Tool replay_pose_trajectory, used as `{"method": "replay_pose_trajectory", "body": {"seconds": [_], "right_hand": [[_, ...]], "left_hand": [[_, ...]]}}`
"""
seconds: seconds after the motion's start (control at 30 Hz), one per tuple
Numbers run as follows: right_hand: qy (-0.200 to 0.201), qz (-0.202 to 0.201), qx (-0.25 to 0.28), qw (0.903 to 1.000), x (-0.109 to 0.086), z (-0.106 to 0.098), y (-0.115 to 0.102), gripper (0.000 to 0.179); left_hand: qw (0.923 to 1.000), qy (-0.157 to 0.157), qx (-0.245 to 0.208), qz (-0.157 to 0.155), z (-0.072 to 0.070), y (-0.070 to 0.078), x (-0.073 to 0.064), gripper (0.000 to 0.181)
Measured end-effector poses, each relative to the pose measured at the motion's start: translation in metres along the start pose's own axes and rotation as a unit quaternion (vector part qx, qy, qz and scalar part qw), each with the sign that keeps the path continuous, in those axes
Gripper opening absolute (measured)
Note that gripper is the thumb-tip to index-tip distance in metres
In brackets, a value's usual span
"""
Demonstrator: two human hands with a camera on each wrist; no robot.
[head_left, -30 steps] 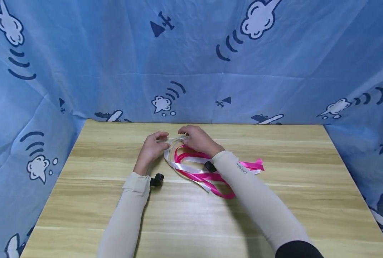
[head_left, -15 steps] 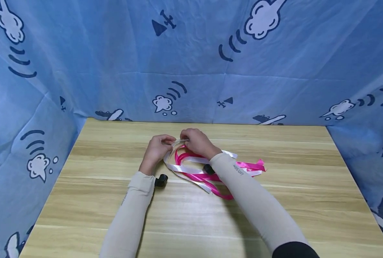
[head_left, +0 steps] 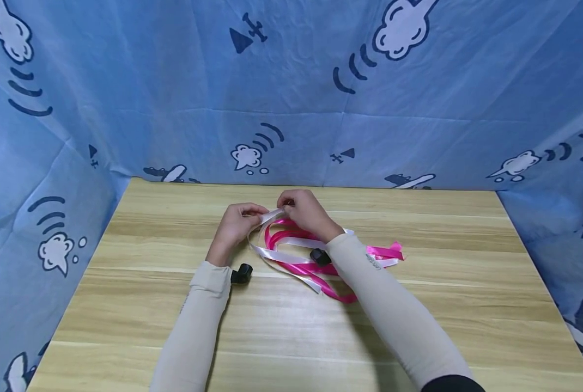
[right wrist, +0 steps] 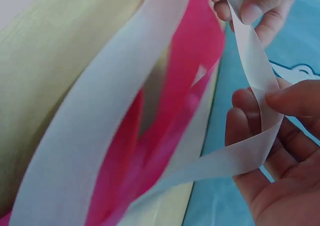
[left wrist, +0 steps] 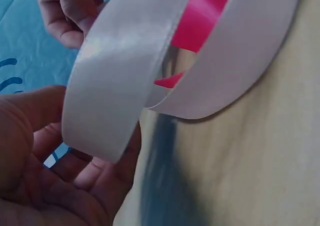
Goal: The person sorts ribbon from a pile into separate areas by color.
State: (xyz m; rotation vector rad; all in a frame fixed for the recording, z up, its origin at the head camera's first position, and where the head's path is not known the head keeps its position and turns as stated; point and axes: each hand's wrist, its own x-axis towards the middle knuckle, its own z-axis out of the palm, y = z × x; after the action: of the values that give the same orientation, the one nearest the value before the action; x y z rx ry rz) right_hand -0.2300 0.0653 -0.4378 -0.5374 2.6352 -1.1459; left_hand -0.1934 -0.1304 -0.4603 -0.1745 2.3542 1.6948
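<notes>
Near the far side of the table, a white satin ribbon (head_left: 273,214) spans the gap between the two hands. My left hand (head_left: 235,224) pinches it at the left, thumb against fingers. My right hand (head_left: 307,212) grips it a short way to the right; in the right wrist view the thumb presses the white ribbon (right wrist: 252,61) against the fingers, and the strip folds and bends back beneath. A broad white loop (left wrist: 117,76) curves past the left hand in the left wrist view. Pink ribbon (head_left: 337,295) lies looped with more white ribbon under the right forearm, which hides part of the pile.
The wooden table (head_left: 139,310) meets a blue patterned cloth (head_left: 296,71) at its back and sides. Pink and white ribbon ends (head_left: 392,252) trail right of the right forearm. A small black camera (head_left: 242,274) sits at the left wrist, another camera (head_left: 320,256) at the right.
Both hands first drew closer together at the loop's top. Since then the right hand has lifted slightly, and a flat white stretch of ribbon now shows between the hands.
</notes>
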Motion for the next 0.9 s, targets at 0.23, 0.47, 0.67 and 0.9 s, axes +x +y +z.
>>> {"method": "replay_pose_trajectory", "body": {"seconds": [0.23,0.47,0.67,0.9], "right_hand": [[0.02,0.033,0.071,0.9967,-0.004,-0.011,0.001,0.017],[0.023,0.051,0.136,0.9892,-0.011,-0.025,0.001,0.013],[0.028,0.053,0.193,0.9793,-0.02,-0.041,0.002,0.013],[0.044,0.044,0.208,0.9762,-0.032,-0.06,0.009,0.012]], "left_hand": [[0.9971,-0.018,-0.074,-0.008,-0.002,0.009,0.0,0.022],[0.9959,-0.018,-0.089,0.001,-0.005,0.022,-0.005,0.022],[0.9941,-0.014,-0.106,0.02,-0.006,0.033,-0.01,0.021],[0.9915,-0.011,-0.128,0.023,-0.009,0.043,-0.016,0.023]]}}
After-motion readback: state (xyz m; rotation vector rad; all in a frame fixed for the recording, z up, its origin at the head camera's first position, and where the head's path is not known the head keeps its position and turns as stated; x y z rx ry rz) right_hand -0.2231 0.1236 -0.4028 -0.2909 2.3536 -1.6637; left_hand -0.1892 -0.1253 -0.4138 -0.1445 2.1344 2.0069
